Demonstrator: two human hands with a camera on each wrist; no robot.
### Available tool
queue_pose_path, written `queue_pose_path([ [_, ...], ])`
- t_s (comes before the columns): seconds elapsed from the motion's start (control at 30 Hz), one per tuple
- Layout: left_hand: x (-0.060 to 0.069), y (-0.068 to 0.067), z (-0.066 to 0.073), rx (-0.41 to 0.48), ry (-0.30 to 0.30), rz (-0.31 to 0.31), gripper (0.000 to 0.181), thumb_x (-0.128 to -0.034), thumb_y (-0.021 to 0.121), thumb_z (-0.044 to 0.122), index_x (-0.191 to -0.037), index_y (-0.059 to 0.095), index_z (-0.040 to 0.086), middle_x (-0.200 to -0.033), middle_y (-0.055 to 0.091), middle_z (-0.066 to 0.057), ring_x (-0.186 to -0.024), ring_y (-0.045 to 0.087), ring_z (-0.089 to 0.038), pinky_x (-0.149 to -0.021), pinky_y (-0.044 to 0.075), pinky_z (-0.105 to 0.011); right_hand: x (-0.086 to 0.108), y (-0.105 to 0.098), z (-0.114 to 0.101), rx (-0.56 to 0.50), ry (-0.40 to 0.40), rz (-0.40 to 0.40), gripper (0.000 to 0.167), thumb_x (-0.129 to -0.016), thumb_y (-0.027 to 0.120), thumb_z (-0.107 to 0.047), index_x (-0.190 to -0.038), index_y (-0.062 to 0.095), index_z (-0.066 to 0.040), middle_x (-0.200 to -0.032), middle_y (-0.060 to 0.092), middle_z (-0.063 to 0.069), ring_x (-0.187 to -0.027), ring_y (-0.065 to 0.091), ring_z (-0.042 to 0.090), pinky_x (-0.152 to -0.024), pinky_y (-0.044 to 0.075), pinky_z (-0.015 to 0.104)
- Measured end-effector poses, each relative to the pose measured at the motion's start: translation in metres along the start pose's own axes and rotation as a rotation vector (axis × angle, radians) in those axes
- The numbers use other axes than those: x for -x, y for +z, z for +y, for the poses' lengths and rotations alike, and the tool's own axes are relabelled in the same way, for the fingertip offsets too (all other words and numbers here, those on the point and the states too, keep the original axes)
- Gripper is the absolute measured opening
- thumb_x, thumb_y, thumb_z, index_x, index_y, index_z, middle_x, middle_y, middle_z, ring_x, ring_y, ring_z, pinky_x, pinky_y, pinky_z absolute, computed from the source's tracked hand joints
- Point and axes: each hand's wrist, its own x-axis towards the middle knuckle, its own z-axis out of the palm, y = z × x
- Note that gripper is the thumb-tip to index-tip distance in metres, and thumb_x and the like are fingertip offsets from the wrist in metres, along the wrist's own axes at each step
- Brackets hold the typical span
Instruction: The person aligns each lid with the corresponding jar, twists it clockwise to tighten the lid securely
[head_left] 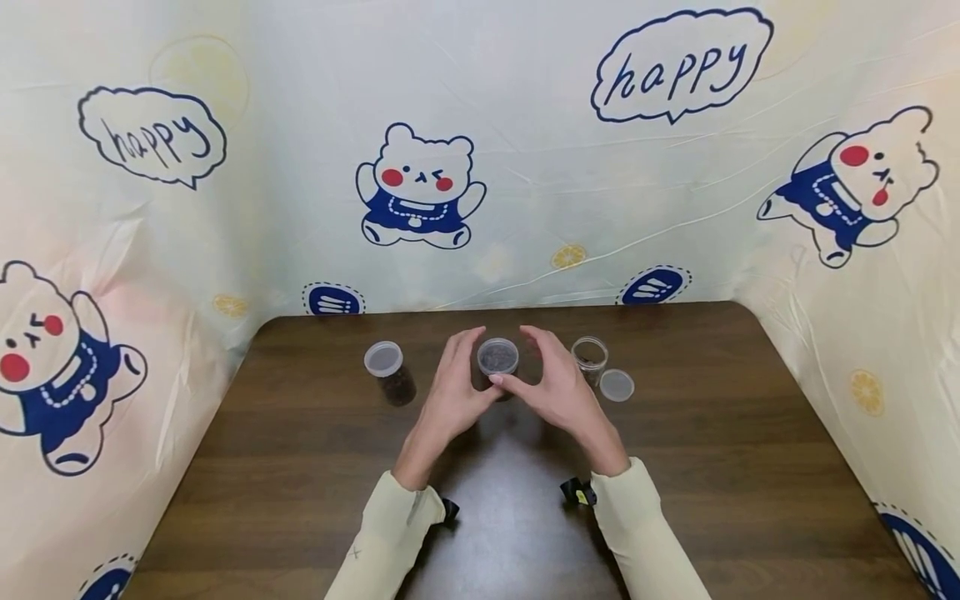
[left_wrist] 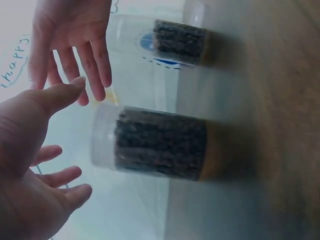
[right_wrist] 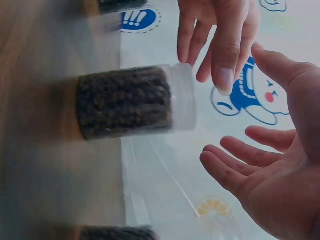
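A clear plastic jar [head_left: 497, 357] filled with dark grains stands upright in the middle of the table, its translucent lid on. My left hand [head_left: 455, 385] is on its left and my right hand [head_left: 558, 385] on its right, fingers spread in a loose ring. Over the jar's near side the thumbs almost meet. Both wrist views show a gap between the jar [left_wrist: 157, 142] and the hands. In the right wrist view, the right hand [right_wrist: 280, 175] has its palm turned toward the lid and nothing in it; the left hand [right_wrist: 225, 40] hangs above.
Left of the hands stands a second lidded jar [head_left: 396, 383] of dark grains. To the right is an uncapped jar [head_left: 590, 354], partly filled, with a round lid [head_left: 617, 385] lying flat beside it. A printed curtain [head_left: 525, 208] borders the table [head_left: 712, 500].
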Motion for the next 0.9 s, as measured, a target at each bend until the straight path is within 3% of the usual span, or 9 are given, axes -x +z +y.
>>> queue_pose_path([
  [0.27,-0.008,-0.007,0.024,0.042,0.059,0.018,0.077,-0.0817,0.091,0.016,-0.149,0.053,0.011,-0.157,0.044,-0.015,-0.13,0.059,-0.039,-0.104,0.055,-0.053,0.003,-0.016,-0.004,-0.026,-0.087,0.097,0.071,-0.089,0.087,-0.032,-0.147,0.054,-0.008,-0.14,0.064,0.014,-0.128,0.065,0.034,-0.107,0.056,0.049],
  [0.53,-0.013,0.004,0.039,0.126,0.13,0.002,0.089,-0.0831,0.091,0.021,-0.156,0.041,0.011,-0.146,0.058,-0.014,-0.133,0.062,-0.034,-0.108,0.055,-0.049,0.011,-0.034,0.0,-0.028,-0.206,0.256,0.057,-0.085,0.09,-0.02,-0.135,0.065,-0.008,-0.122,0.072,0.008,-0.105,0.069,0.021,-0.079,0.06,0.045],
  [0.7,-0.018,0.012,0.044,0.134,0.176,-0.009,0.092,-0.0809,0.094,0.024,-0.156,0.041,0.012,-0.146,0.059,-0.013,-0.137,0.06,-0.031,-0.114,0.052,-0.048,0.014,-0.052,0.009,-0.005,-0.214,0.301,0.056,-0.083,0.091,-0.019,-0.132,0.067,-0.008,-0.119,0.072,0.009,-0.1,0.068,0.024,-0.082,0.06,0.038],
  [0.9,-0.018,0.021,0.044,0.124,0.186,-0.094,0.095,-0.081,0.094,0.029,-0.158,0.04,0.012,-0.148,0.057,-0.011,-0.137,0.059,-0.027,-0.111,0.054,-0.041,0.022,-0.073,0.034,0.017,-0.137,0.352,0.058,-0.08,0.093,-0.014,-0.131,0.067,-0.006,-0.122,0.071,0.013,-0.104,0.066,0.029,-0.088,0.053,0.018],
])
